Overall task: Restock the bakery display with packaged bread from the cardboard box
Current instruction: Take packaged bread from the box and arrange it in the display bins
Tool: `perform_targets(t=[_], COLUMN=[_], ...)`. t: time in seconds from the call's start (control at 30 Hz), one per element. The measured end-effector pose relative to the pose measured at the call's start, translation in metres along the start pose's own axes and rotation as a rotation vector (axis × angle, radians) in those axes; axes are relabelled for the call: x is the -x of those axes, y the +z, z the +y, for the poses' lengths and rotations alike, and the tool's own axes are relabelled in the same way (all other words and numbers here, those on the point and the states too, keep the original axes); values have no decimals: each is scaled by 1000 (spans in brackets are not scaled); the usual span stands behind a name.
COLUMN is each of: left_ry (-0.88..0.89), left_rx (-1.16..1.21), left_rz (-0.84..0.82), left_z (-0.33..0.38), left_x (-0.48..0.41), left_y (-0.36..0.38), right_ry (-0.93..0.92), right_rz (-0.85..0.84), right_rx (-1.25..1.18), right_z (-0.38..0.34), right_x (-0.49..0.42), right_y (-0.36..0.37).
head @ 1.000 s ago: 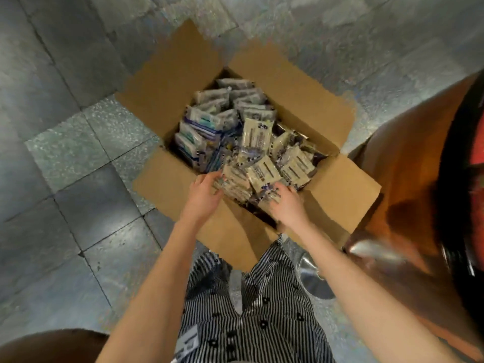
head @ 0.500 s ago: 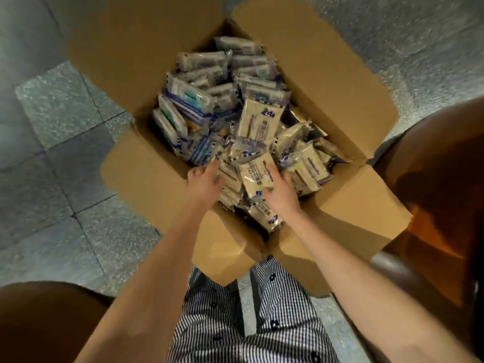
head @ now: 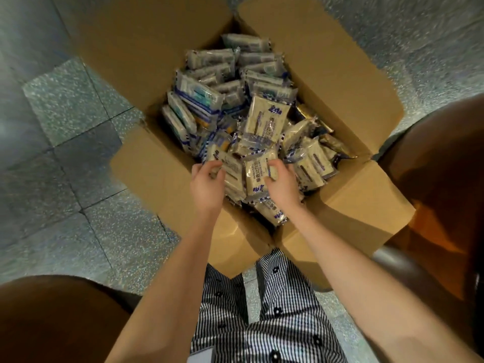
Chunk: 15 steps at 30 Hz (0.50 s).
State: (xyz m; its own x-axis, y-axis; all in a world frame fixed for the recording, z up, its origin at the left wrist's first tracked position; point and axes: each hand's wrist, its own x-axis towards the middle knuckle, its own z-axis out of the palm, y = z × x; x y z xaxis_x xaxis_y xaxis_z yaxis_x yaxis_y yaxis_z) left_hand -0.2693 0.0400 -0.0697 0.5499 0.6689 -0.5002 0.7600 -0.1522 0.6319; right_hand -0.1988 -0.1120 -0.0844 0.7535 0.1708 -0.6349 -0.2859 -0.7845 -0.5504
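Observation:
An open cardboard box point(head: 157, 174) stands on the floor in front of me, its flaps folded out, filled with several packaged breads in clear and beige wrappers point(head: 264, 121). Both hands are inside the box at its near edge. My left hand point(head: 208, 183) curls its fingers over a beige packet point(head: 230, 166) at the near left of the pile. My right hand point(head: 281, 183) grips the right side of another beige packet with blue print point(head: 255, 176). More packets lie under and behind both hands.
The box rests on a grey speckled tile floor point(head: 65, 106). My striped trousers point(head: 262, 310) are below the box. Brown rounded furniture surfaces sit at the lower left point(head: 52, 323) and the right point(head: 445, 192).
The view has moved closer over the box. Both hands have closed further round packets at the near edge of the pile.

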Motion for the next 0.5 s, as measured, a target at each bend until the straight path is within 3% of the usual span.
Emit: perform_targets(t=[0.17, 0.5], left_ry=[-19, 188], left_rx=[157, 300], left_rz=[30, -34], left_z=[13, 20], left_x=[15, 41], left_y=[-41, -150], right_ry=[4, -54], right_rz=[-37, 175], right_rx=[-114, -568], right_z=[-24, -89], right_x=[30, 142], right_y=[-7, -19])
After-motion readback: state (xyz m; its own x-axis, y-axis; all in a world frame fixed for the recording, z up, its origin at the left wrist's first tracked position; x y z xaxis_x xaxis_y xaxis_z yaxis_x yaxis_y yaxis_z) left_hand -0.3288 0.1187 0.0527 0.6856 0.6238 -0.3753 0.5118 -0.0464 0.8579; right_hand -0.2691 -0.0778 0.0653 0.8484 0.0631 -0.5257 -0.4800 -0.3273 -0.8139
